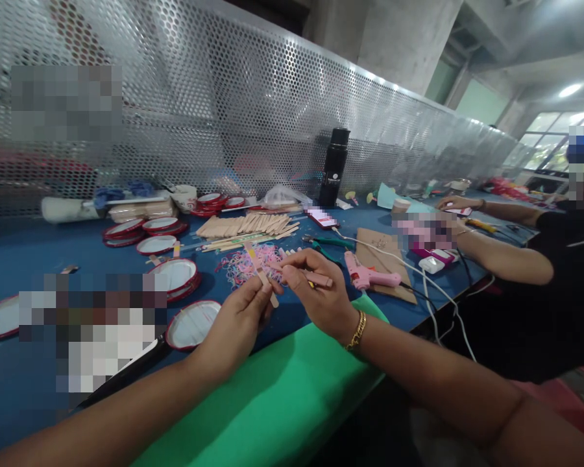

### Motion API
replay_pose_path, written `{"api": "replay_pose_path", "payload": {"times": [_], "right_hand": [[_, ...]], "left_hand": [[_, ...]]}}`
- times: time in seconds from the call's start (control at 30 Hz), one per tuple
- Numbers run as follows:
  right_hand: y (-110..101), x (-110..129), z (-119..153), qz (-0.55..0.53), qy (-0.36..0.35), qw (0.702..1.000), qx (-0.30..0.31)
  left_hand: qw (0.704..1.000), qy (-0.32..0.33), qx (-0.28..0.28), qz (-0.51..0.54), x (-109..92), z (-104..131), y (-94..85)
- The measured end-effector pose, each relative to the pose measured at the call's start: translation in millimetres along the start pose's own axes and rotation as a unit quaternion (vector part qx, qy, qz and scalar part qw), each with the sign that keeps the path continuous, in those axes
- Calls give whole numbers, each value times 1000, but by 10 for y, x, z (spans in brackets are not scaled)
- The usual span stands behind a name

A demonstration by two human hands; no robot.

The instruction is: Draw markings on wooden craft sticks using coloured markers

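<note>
My left hand [246, 311] pinches a flat wooden stick [256, 263], held at a slant with a yellowish mark near its upper part. Close beside it on the right, my right hand [318, 285] is closed around a pink pen-like marker [318, 279], its front end pointing at the stick. Just behind both hands lies a tangle of pink, blue and white loops [238, 264]. A fan of bare wooden sticks [248, 224] rests farther back. Green cloth or sheet [292, 383] lies beneath my forearms.
Red-rimmed round lids [175, 275] are stacked at the left. Behind stand a black bottle [336, 168] and a phone [322, 218]. A pink glue gun [370, 275] lies on cardboard [384, 243], with white cables nearby. Another person's arm [506, 253] reaches in at the right.
</note>
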State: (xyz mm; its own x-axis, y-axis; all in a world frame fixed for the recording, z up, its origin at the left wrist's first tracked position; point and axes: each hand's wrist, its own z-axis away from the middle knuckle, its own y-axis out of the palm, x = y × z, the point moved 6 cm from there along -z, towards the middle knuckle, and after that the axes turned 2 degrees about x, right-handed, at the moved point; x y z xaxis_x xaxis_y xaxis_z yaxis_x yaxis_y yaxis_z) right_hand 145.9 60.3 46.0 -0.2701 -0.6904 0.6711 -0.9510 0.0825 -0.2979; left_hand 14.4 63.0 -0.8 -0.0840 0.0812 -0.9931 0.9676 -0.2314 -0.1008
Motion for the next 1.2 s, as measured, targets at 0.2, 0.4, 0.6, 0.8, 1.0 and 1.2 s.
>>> {"api": "replay_pose_path", "payload": {"times": [0.2,0.4,0.6,0.8,1.0,1.2], "right_hand": [[-11,-7,-4,12,4,1000,-13],[-31,-52,12,2,18,999,-35],[-10,-10,9,14,8,1000,-3],[29,-32,20,49,12,999,5],[46,-36,26,58,3,998,18],[49,-29,30,59,-19,998,13]], "left_hand": [[999,14,9,-28,-3,-1,19],[997,22,22,-71,33,-8,-9],[998,16,17,-66,24,-17,-10],[995,45,27,-89,-11,-24,-1],[994,53,26,-89,-15,-12,4],[994,53,25,-94,-21,-10,8]]}}
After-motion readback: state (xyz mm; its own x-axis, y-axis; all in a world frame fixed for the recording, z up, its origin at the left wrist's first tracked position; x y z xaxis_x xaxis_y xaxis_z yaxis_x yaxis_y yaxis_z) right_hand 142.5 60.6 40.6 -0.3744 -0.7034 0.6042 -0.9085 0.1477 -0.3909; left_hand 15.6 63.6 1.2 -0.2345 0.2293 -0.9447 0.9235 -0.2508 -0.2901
